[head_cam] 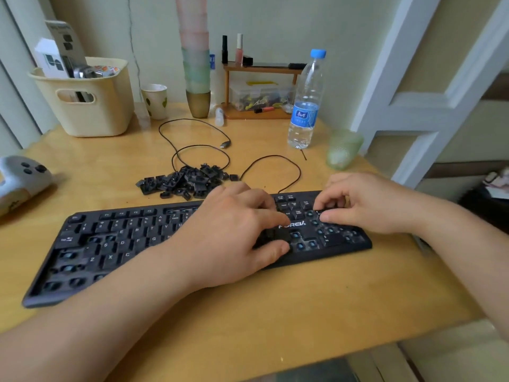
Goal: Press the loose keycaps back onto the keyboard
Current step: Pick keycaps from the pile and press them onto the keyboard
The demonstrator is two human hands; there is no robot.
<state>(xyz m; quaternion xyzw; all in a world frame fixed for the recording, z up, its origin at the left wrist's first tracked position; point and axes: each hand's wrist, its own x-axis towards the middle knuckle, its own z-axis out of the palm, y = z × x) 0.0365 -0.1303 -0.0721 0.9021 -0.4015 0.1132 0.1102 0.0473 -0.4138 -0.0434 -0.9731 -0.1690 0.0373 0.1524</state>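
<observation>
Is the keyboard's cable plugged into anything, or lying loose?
Lying loose. The cable coils on the table behind the keyboard, and its plug rests bare on the wood.

Wooden table [275, 312] bears: black keyboard [110, 244], keycap pile [187, 180], cable [198, 150], water bottle [305, 106], cream basket [91, 103], paper cup [155, 100], small wooden shelf [259, 113].

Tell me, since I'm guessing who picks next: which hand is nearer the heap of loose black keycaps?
Left. The left hand lies on the black keyboard just below the heap of loose black keycaps; the right hand is off to the heap's right, over the number pad.
</observation>
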